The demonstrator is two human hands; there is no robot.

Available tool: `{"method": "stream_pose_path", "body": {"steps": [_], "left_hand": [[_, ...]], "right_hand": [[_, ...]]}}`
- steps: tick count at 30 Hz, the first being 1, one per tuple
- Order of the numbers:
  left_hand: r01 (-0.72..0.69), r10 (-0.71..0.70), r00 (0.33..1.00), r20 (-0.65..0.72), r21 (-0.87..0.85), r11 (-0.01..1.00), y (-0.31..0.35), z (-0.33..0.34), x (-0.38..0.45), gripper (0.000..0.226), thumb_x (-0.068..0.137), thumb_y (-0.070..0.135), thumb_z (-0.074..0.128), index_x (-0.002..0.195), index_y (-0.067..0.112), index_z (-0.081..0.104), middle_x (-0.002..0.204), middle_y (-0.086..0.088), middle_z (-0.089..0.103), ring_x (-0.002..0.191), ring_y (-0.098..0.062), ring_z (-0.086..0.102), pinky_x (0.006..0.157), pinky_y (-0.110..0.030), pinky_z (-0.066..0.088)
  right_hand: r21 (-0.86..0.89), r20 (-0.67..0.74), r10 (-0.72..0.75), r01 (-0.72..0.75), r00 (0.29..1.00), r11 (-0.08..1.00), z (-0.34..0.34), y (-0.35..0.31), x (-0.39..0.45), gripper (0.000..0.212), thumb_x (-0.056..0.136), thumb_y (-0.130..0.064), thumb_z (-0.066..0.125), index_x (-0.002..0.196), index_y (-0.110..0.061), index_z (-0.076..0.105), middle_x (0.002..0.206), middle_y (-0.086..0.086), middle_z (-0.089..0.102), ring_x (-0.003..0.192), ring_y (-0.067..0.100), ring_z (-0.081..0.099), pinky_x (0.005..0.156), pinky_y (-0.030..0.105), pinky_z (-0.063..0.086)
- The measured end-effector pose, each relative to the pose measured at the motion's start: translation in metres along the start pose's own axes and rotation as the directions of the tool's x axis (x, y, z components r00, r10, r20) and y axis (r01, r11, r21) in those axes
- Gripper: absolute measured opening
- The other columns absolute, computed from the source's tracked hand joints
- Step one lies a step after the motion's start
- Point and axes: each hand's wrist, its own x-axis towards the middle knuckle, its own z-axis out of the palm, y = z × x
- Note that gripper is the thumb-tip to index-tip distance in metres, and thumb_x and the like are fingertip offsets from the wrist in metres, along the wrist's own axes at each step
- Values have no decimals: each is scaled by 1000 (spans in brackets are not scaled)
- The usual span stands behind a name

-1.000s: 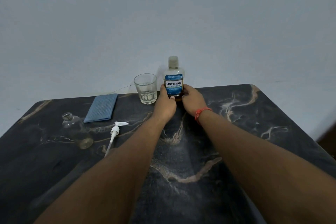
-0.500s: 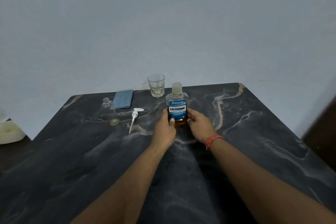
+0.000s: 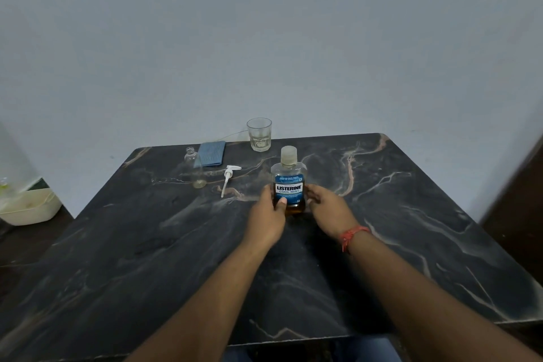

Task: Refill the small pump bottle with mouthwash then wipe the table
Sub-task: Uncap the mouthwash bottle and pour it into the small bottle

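The mouthwash bottle (image 3: pixel 289 178), clear with a blue label, a pale cap and amber liquid low inside, stands upright on the dark marble table (image 3: pixel 147 244). My left hand (image 3: pixel 269 219) grips its lower left side, thumb on the label. My right hand (image 3: pixel 327 210) holds its right side. A small clear pump bottle (image 3: pixel 196 169) stands uncapped to the left. Its white pump head (image 3: pixel 228 178) lies on the table between the two bottles. A folded blue cloth (image 3: pixel 212 153) lies behind them.
An empty drinking glass (image 3: pixel 259 134) stands at the table's far edge, near the wall. A cream tub (image 3: pixel 28 207) sits on a lower surface to the left. A dark panel (image 3: pixel 517 209) rises at the right.
Both hands have drawn the mouthwash bottle from the far edge beside the glass toward me, to the middle of the table. The view has pulled back.
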Motion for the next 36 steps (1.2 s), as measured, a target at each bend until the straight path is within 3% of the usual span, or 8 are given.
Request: {"method": "stream_pose_path", "body": {"steps": [7, 10, 13, 19, 22, 28, 32, 36], "left_hand": [[-101, 103, 994, 31, -62, 993, 13, -16, 13, 76, 94, 22, 68, 156, 23, 24, 153, 8, 43, 140, -12, 40, 113, -40, 38], [-157, 160, 987, 36, -78, 985, 18, -17, 20, 74, 91, 19, 72, 152, 26, 31, 133, 19, 53, 121, -2, 51, 102, -31, 47], [-179, 182, 983, 31, -74, 981, 22, -17, 27, 64, 89, 19, 73, 143, 30, 40, 119, 22, 57, 103, 7, 55, 84, -15, 47], [-187, 189, 982, 16, -86, 979, 20, -13, 32, 48, 91, 17, 70, 131, 33, 50, 123, 10, 63, 114, -8, 59, 95, -36, 54], [-199, 200, 980, 14, -77, 977, 17, -13, 35, 50, 91, 18, 70, 134, 34, 49, 122, 13, 61, 112, -6, 57, 89, -28, 52], [-217, 217, 975, 40, 1, 976, 12, -18, 41, 53, 90, 19, 72, 136, 33, 49, 124, 13, 60, 114, -6, 54, 86, -21, 47], [-219, 217, 974, 64, 22, 976, 12, -20, 44, 53, 90, 20, 72, 136, 34, 49, 129, 7, 62, 117, -8, 57, 80, -15, 46], [-228, 225, 971, 77, 36, 973, 11, -21, 47, 50, 90, 21, 72, 133, 32, 50, 132, 5, 62, 119, -12, 58, 87, -25, 52]], "right_hand": [[29, -178, -118, 125, 977, 992, -26, -33, 13, 41, 99, -10, 48, 139, -19, 50, 139, -3, 55, 124, 4, 50, 94, 10, 36], [-5, -178, -190, 192, 966, 981, -30, -49, 19, 38, 99, -13, 50, 136, -20, 53, 135, -5, 58, 116, 0, 52, 85, 3, 34], [-91, -160, -263, 251, 952, 964, -28, -63, 23, 37, 98, -17, 54, 135, -20, 55, 130, -4, 62, 111, 1, 55, 89, 9, 39], [-149, -121, -277, 258, 953, 955, -23, -69, 26, 33, 95, -24, 57, 128, -27, 59, 110, -10, 66, 96, 1, 58, 80, 11, 43], [-120, -120, -287, 273, 950, 955, -24, -66, 27, 30, 93, -27, 61, 123, -26, 61, 101, -13, 65, 94, 1, 60, 87, 20, 49], [-491, -58, -422, 342, 905, 801, -30, -76, 41, 31, 85, -46, 67, 103, -22, 61, 88, -9, 54, 80, 8, 51, 65, 22, 38], [-599, 83, -402, 368, 912, 712, -38, -92, 51, 30, 86, -45, 65, 93, -15, 61, 85, -2, 58, 78, 15, 53, 64, 29, 43], [-582, 175, -397, 420, 901, 697, -44, -96, 55, 29, 87, -40, 66, 97, -13, 63, 87, -1, 60, 79, 16, 54, 62, 27, 38]]}}
